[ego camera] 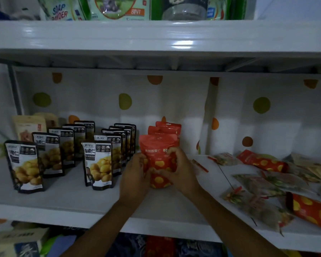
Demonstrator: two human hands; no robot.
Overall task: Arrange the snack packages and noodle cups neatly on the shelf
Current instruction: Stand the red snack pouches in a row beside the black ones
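A red snack pouch (158,145) with yellow spots stands upright on the white shelf (72,197), at the front of a short row of matching red pouches (171,127). My left hand (134,175) grips its left side and my right hand (180,169) wraps its right side and lower front. To the left stand two rows of black chestnut pouches (98,162), several in each, all upright. No noodle cups show.
Loose packets lie flat in a heap at the right: clear mixed-snack bags (256,184) and red spotted pouches (311,210). Beige pouches (29,127) stand at the back left. The upper shelf (156,36) hangs close overhead with soap powder bags. A polka-dot backing closes the rear.
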